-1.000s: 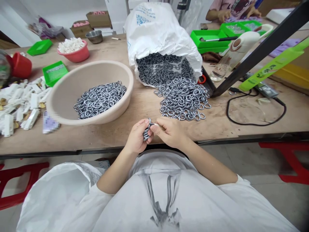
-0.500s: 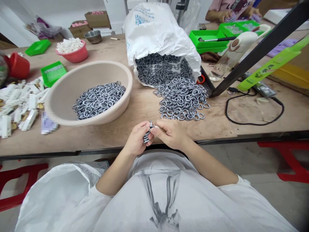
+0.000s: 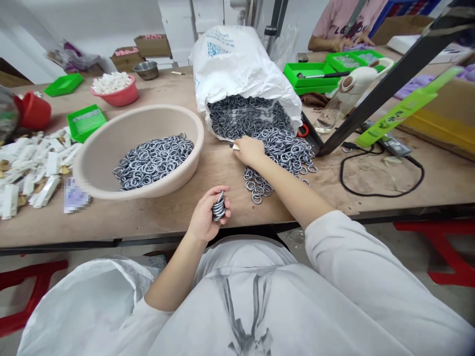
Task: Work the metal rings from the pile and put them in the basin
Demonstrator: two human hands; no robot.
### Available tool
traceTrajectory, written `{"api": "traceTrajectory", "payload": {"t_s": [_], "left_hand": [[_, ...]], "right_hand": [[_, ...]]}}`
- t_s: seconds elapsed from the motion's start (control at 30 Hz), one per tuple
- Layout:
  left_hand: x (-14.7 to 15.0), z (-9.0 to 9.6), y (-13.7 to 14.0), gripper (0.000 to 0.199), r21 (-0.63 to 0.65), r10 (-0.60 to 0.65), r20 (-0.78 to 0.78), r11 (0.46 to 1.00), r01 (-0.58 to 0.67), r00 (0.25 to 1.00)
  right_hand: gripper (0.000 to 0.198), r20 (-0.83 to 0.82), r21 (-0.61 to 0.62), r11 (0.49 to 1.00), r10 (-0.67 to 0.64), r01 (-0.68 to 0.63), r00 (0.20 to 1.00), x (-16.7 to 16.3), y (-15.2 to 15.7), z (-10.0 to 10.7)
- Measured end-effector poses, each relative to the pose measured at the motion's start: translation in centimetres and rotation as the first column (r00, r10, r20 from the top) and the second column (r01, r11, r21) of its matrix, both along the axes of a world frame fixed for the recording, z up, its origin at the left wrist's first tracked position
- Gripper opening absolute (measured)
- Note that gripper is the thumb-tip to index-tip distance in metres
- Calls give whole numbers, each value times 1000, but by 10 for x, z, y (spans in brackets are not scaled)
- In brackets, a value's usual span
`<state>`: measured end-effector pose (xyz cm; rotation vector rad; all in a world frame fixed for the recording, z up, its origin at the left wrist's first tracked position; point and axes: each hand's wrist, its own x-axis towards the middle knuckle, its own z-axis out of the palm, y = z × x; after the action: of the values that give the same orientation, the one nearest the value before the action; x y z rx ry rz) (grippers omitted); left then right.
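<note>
In my left hand is a stack of grey metal rings, with the fingers curled round it near the table's front edge. My right hand reaches forward over the loose ring pile in front of the bag's mouth. Its fingers pinch a small flat tool, white with a dark end, whose kind I cannot make out. More rings spill from the white bag, which lies on its side. Left of my hands, a wide beige basin holds many similar rings.
White plastic parts lie heaped at left beside green trays and a pink bowl. At right are a slanted black post, a bottle and a cable. Another person works at the back right.
My right hand has left my left hand and moved forward to the ring pile, carrying the small tool. My left hand keeps the rings and is slightly lower and further left.
</note>
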<state>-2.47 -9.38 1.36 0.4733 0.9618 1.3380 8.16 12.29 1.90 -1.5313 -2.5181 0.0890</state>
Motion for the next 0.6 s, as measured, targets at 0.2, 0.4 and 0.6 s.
{"api": "traceTrajectory", "payload": {"t_s": [0.2, 0.4, 0.6], "left_hand": [[-8, -2, 5, 26, -82, 92, 59, 993, -87, 994], [5, -8, 12, 42, 30, 141, -76, 990, -139, 987], [19, -11, 9, 41, 154, 163, -170, 978, -137, 972]], "right_hand": [[22, -175, -107, 994, 8, -27, 985, -6, -2, 0], [30, -847, -448, 733, -165, -512, 505, 22, -91, 10], [40, -900, -431, 672, -369, -602, 232, 25, -156, -2]]}}
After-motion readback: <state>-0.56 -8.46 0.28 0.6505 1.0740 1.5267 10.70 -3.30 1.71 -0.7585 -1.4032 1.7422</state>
